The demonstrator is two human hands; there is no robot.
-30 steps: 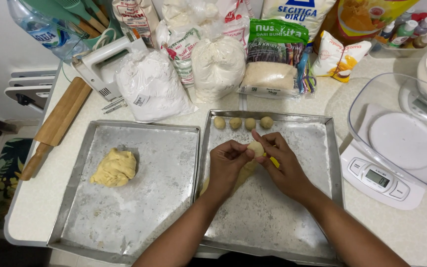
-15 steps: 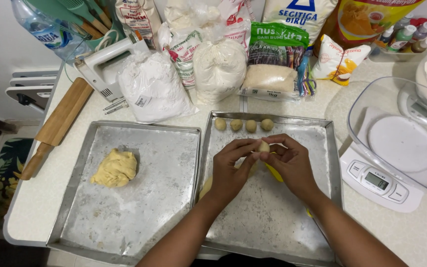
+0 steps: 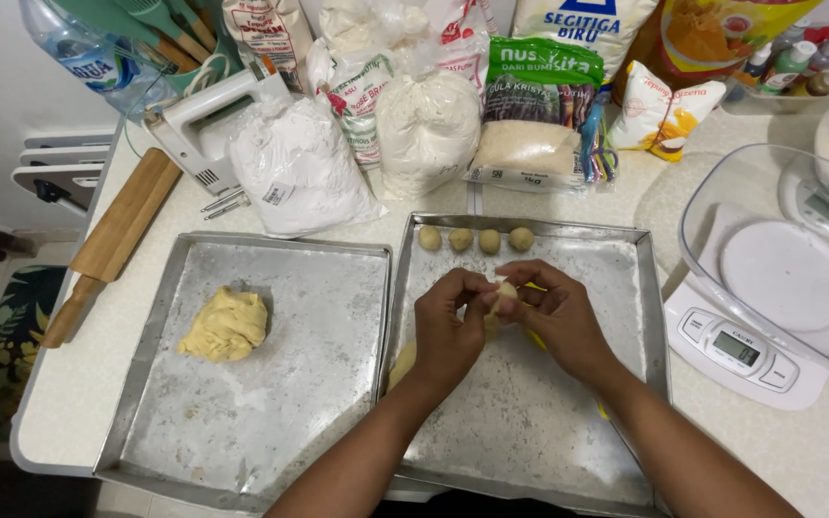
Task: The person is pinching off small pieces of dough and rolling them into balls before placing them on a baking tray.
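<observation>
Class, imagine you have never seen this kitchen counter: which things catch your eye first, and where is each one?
At the centre, the left hand and right hand pinch a small pale dough piece between them above the floured right metal baking tray. Four small round dough balls line that tray's far edge. A lumpy yellow dough mound sits on the left metal tray, with a wooden rolling pin beside it.

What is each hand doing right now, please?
Left hand: closed, its fingers pinching the small piece of dough.
Right hand: closed on the same piece of dough from the other side.
</observation>
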